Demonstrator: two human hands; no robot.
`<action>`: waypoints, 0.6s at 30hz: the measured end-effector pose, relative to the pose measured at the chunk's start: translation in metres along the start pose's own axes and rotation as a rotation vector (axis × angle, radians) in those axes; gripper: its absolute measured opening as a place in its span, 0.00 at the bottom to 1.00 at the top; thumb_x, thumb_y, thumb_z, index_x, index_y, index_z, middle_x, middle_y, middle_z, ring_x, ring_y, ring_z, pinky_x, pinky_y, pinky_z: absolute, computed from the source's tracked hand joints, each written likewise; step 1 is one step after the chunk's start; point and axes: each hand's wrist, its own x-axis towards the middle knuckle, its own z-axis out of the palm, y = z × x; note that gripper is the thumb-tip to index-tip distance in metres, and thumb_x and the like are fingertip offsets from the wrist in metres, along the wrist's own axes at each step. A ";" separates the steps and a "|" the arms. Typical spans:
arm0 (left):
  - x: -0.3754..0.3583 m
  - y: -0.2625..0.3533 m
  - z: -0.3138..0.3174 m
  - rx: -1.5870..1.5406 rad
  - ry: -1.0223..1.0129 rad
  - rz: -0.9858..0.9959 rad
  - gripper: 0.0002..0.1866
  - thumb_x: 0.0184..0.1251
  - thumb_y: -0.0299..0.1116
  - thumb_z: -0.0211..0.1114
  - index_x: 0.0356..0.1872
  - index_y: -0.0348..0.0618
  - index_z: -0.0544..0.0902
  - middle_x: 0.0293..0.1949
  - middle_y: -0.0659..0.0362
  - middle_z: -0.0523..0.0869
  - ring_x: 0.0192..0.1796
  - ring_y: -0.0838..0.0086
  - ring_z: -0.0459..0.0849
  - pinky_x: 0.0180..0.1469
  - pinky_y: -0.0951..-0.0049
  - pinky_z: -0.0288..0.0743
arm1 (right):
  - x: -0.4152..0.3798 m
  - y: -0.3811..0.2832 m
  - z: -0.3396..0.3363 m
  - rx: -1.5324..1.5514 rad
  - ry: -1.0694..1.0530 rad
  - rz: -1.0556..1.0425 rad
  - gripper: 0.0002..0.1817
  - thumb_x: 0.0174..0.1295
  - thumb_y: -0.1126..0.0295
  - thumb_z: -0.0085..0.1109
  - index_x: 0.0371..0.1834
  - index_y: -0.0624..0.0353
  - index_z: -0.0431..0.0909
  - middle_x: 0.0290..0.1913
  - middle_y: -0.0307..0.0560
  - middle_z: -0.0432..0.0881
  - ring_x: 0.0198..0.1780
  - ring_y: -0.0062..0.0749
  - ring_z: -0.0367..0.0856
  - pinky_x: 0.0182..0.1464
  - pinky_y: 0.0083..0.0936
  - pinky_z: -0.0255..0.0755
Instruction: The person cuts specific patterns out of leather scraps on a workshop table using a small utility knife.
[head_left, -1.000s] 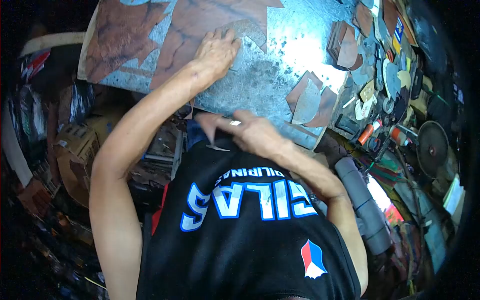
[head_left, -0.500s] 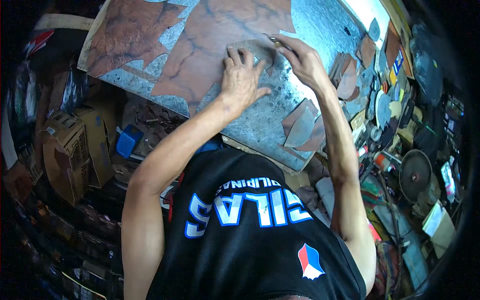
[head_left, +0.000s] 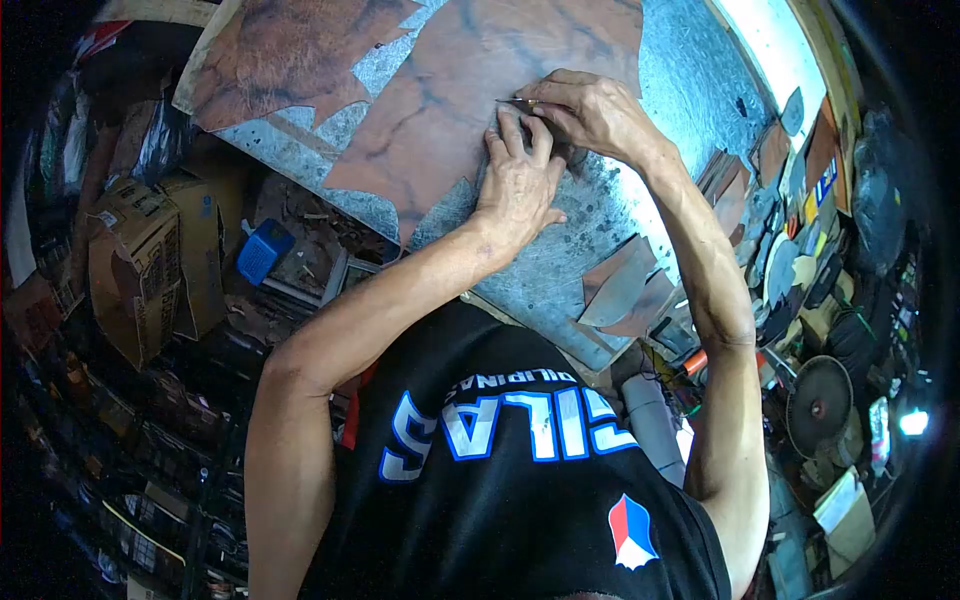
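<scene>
A large brown leather sheet (head_left: 430, 120) with dark streaks and jagged edges lies on the metal-topped table (head_left: 530, 275). My left hand (head_left: 518, 185) presses down at the sheet's right part, its fingers spread and the thumb held out. Just beyond those fingertips, my right hand (head_left: 600, 115) pinches a slim pointed tool (head_left: 522, 101), its thin tip pointing left over the leather. Whether the tip touches is too small to tell. Whatever lies beneath my left palm is mostly hidden.
Another brown leather sheet (head_left: 285, 60) covers the table's far left. Cut grey and brown pieces (head_left: 620, 290) lie near the front right corner. Scraps and flat patterns (head_left: 780, 265) crowd the right side. Cardboard boxes (head_left: 135, 270) and a blue plastic container (head_left: 264, 250) stand at left.
My right hand has shifted from the sheet's edge to beside my left fingertips, with the tool's tip now showing. The whole view has moved slightly, so the table appears further right.
</scene>
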 end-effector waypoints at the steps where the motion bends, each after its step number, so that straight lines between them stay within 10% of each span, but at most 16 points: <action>1: 0.001 0.000 0.000 0.001 -0.013 0.002 0.41 0.56 0.71 0.61 0.63 0.52 0.76 0.64 0.38 0.65 0.67 0.32 0.63 0.61 0.44 0.71 | 0.001 0.001 0.000 0.013 -0.007 -0.015 0.13 0.64 0.62 0.60 0.49 0.51 0.86 0.39 0.43 0.85 0.39 0.41 0.85 0.41 0.35 0.80; 18: 0.002 -0.003 -0.001 -0.047 -0.059 0.019 0.39 0.56 0.69 0.64 0.59 0.49 0.79 0.64 0.37 0.65 0.68 0.29 0.62 0.63 0.42 0.70 | 0.007 -0.017 -0.008 -0.074 -0.163 0.080 0.16 0.63 0.61 0.61 0.52 0.50 0.83 0.43 0.46 0.85 0.43 0.45 0.86 0.45 0.38 0.81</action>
